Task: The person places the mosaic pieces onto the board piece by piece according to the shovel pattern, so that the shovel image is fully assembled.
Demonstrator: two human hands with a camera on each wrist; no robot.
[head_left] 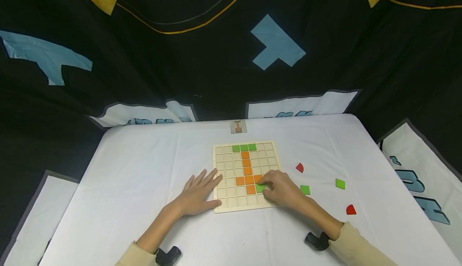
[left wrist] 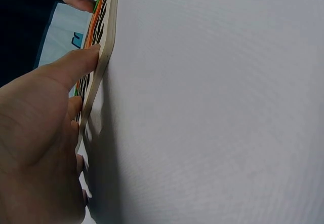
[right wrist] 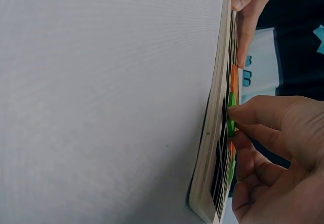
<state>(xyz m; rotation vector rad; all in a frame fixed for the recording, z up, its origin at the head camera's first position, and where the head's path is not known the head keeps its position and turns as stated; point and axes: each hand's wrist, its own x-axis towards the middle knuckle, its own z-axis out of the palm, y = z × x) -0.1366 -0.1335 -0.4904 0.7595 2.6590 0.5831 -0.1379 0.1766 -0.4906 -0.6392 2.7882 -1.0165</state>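
Observation:
A pale wooden grid board lies on the white table. Orange square tiles form a column on it with a short crossbar near the bottom, and a row of green tiles tops the column. My right hand pinches a green square tile between thumb and fingers, right at the cells beside the lowest orange tile. Fingers spread, my left hand rests on the board's left edge. In the left wrist view its thumb lies over the board's rim.
Right of the board lie two loose green squares and two red quarter-round pieces. A small printed card with a grid picture sits behind the board. Dark cloth with blue and yellow shapes hangs beyond the table.

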